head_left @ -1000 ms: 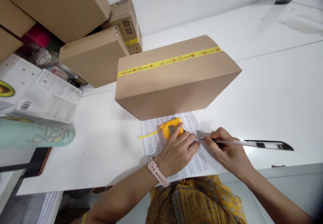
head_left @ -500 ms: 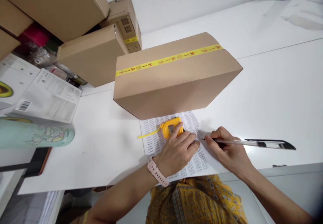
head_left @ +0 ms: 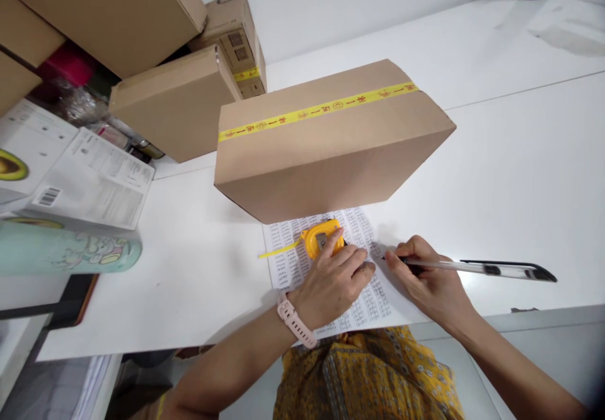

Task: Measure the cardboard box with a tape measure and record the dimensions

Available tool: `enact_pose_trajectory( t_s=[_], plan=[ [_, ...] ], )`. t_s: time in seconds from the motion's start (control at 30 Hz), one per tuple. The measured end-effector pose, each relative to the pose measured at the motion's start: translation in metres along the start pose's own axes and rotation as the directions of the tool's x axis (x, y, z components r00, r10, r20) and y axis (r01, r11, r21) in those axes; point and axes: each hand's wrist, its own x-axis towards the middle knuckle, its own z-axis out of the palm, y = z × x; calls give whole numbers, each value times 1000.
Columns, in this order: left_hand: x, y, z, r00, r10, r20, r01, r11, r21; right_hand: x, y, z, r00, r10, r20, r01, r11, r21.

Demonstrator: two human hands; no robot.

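Observation:
My right hand is closed in a writing grip on a clear-barrelled black pen, its tip by the sheet of paper filled with rows of handwriting. My left hand rests on the sheet, fingers bent around the lower right side of a yellow tape measure, index finger on its case. A short length of yellow blade sticks out to the left. Just behind stands a large cardboard box, sealed with printed yellow tape, close to the paper's far edge.
More cardboard boxes are stacked at the back left. A white printed carton and a mint-green bottle stand at the left. The white table's front edge runs close to my body.
The pen tip and my right hand have shifted very slightly right. My left hand and the tape measure keep their place, and the whole view has moved a little.

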Motion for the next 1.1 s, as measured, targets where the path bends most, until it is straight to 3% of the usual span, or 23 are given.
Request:
enact_pose_trajectory(
  t_s=[0.7, 0.9, 1.0, 1.1],
  plan=[
    [-1, 0, 2, 1000, 3, 2, -3, 1000, 4, -1, 1, 1, 1000, 5, -1, -5, 999, 31],
    [0, 0, 1, 1000, -2, 12, 2, 1000, 1, 3, -1, -4, 993, 112, -20, -110, 989, 100],
    [0, 1, 0, 999, 7, 42, -7, 1000, 8, 8, 0, -9, 983, 179, 37, -182, 973, 144],
    [1, 2, -3, 996, 8, 91, -12, 999, 35, 11, 1, -10, 989, 133, 65, -142, 977, 158]
  ],
)
